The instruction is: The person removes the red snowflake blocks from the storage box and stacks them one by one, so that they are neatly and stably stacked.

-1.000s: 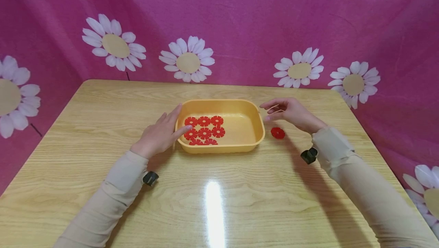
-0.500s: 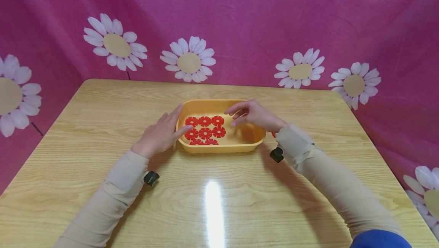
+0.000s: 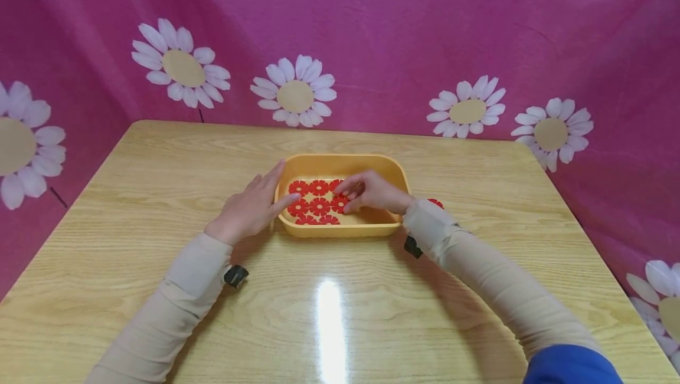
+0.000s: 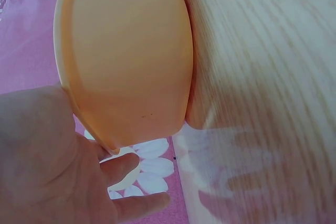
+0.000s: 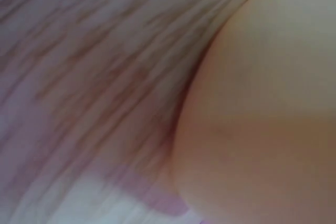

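Note:
A yellow plastic basin (image 3: 372,230) sits on the table with several red notched flower-shaped discs (image 3: 320,206) lying in rows at its left side. My left hand (image 3: 247,207) rests at the left end of the basin, fingers straight along the rim and thumb reaching over it. The left wrist view shows that hand's extended fingers (image 4: 121,169) beside the basin's outer wall (image 4: 131,56). Reaching into the basin, my right hand (image 3: 374,190) has thumb and fingertips apart at the rightmost discs, partly covering them. The right wrist view shows only the basin's blurred outer wall (image 5: 252,145) and the table.
Another red disc (image 3: 437,202) lies on the wooden table (image 3: 265,313), just right of the basin and partly hidden behind my right wrist. A pink cloth (image 3: 372,30) with daisies hangs behind the table's far edge.
My right hand has moved left from beside the basin, over its right rim, and down to the discs. The left hand keeps its place.

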Available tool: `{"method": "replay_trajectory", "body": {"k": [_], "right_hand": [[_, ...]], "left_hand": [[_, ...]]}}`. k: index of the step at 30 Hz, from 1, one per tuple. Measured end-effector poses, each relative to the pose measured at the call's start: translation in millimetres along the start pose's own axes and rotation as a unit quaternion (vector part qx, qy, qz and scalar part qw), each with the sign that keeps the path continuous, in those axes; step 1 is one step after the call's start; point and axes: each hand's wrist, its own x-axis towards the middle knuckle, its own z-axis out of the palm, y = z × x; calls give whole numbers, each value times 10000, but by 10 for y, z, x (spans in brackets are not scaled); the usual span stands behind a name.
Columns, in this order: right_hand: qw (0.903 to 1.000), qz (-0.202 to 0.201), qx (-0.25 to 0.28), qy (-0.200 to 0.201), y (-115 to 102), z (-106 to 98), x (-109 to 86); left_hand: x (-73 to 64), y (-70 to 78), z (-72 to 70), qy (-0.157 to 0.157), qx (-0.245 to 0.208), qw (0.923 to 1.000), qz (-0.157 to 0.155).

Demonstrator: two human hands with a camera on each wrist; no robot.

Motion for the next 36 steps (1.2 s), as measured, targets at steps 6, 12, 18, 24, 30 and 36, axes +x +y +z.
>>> {"method": "replay_trajectory", "body": {"k": [6, 12, 18, 24, 30, 36], "right_hand": [[9980, -206, -590, -29, -20, 1, 7], [9960, -48, -884, -87, -52, 9, 16], [9918, -105, -1270, -123, -65, 17, 28], [9921, -116, -1241, -140, -68, 34, 13], [9934, -257, -1120, -63, -85, 54, -27], [9933, -310, -1115, -26, -81, 62, -43]], "left_hand": [[9, 3, 8, 9, -2, 10000, 9], [3, 3, 6, -15, 1, 10000, -24], [4, -3, 3, 18, 7, 10000, -11], [2, 2, -2, 30, -1, 10000, -2], [-10, 22, -6, 27, 63, 10000, 3], [-17, 24, -14, 58, 124, 9999, -10]]}}
